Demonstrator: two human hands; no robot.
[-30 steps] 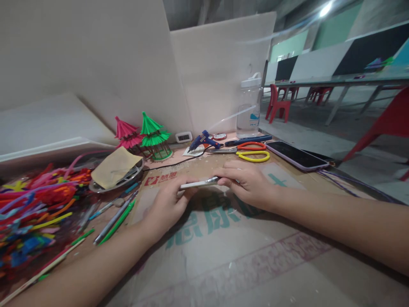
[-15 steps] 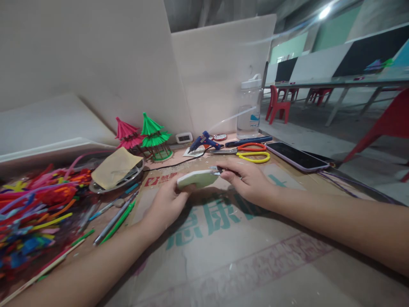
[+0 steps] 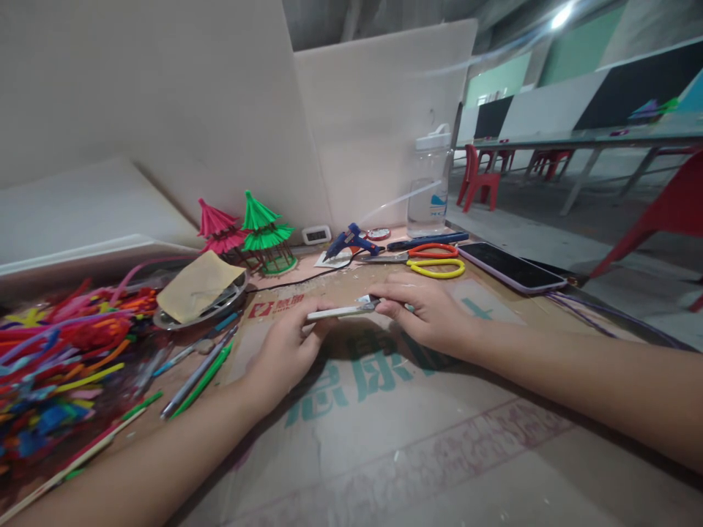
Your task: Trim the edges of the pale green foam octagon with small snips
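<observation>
My left hand (image 3: 291, 333) pinches a flat, pale board piece (image 3: 343, 312) by its left end, thumb below and fingers above. The piece is turned edge-on, so its face barely shows. My right hand (image 3: 420, 311) is closed on a small dark tool with a shiny tip (image 3: 365, 299), which meets the right end of the board piece. Most of the tool is hidden in the fingers, and its exact kind cannot be made out. Both hands are held over a printed cardboard sheet (image 3: 384, 424).
Behind the hands lie scissors (image 3: 436, 269), a blue glue gun (image 3: 351, 241) and a phone (image 3: 510, 266). A water bottle (image 3: 428, 183) stands at the back. At left are colourful pipe cleaners (image 3: 71, 344), a metal tray (image 3: 236, 296), pens (image 3: 201, 377) and a green pavilion model (image 3: 268, 230).
The board piece has tilted from showing its pale green face to nearly edge-on. My right hand's tool has stayed at its right end.
</observation>
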